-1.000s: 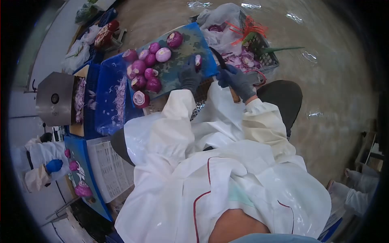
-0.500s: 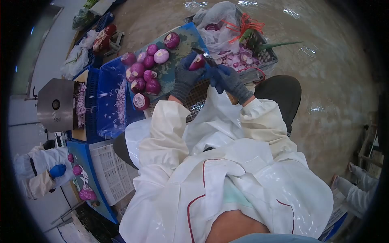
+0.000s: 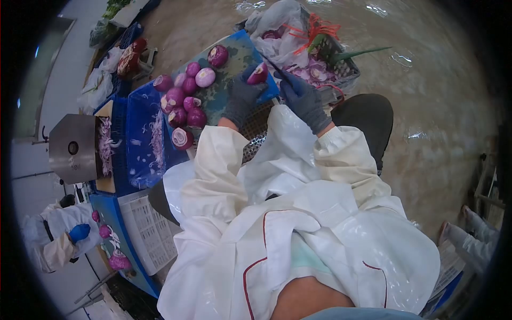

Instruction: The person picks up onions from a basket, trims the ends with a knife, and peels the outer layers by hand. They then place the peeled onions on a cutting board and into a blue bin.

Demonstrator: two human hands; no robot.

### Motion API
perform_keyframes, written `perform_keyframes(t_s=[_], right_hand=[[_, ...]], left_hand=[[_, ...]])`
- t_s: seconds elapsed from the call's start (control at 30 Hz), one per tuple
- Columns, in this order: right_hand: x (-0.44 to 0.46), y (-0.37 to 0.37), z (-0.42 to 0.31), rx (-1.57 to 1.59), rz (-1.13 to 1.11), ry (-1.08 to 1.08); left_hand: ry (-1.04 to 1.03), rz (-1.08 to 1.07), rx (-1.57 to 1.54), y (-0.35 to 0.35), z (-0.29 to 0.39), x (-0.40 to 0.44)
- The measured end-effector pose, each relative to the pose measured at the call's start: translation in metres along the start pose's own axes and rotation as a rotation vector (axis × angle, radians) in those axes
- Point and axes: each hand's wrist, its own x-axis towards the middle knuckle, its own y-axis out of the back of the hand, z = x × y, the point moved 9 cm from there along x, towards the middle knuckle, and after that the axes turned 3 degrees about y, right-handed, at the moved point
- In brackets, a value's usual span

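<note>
The gloved left hand [image 3: 242,97] gripped an onion [image 3: 258,74] above the near edge of the blue board [image 3: 232,48]. The right hand [image 3: 303,100] held a knife [image 3: 275,66]; its fingers, close against the left hand a moment earlier, had drawn apart. More onions [image 3: 184,96] lay clustered on the board, and peelings [image 3: 316,70] filled the crate [image 3: 349,80] beyond the knife.
</note>
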Motion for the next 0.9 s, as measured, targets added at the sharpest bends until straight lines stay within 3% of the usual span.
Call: perform_keyframes(t_s=[0.07, 0.17, 0.47, 0.57, 0.67, 0.7, 0.77, 0.8, 0.87, 0.9], right_hand=[[-0.005, 0.011, -0.048, -0.337, 0.073, 0.265], [-0.007, 0.006, -0.042, -0.53, -0.015, 0.223], [-0.002, 0.01, -0.015, -0.73, 0.137, 0.233], [-0.003, 0.019, -0.009, -0.733, 0.195, 0.165], [0.0, 0.029, -0.017, -0.612, 0.242, 0.227], [0.003, 0.039, 0.0, -0.258, 0.262, 0.05], [0.002, 0.039, 0.026, 0.452, 0.265, -0.298], [0.001, 0.043, 0.044, 0.477, 0.309, -0.391], [-0.003, 0.046, 0.111, 0.533, 0.381, -0.575], [-0.008, 0.043, 0.169, 0.286, 0.306, -0.587]], left_hand=[[-0.017, 0.041, 0.155, -0.001, -0.009, 0.017], [-0.094, 0.127, 0.317, 0.003, 0.008, 0.023], [-0.053, 0.109, 0.541, -0.032, 0.022, 0.028], [-0.069, 0.059, 0.566, -0.048, 0.031, 0.026], [-0.02, 0.102, 0.521, -0.047, 0.029, 0.029], [0.003, 0.132, 0.495, -0.044, 0.028, 0.033], [-0.145, 0.203, 0.239, -0.031, 0.013, 0.043], [-0.213, 0.246, 0.11, -0.023, 0.004, 0.045], [-0.154, 0.192, -0.131, -0.011, -0.008, 0.038], [-0.134, 0.154, -0.097, -0.002, -0.014, 0.033]])
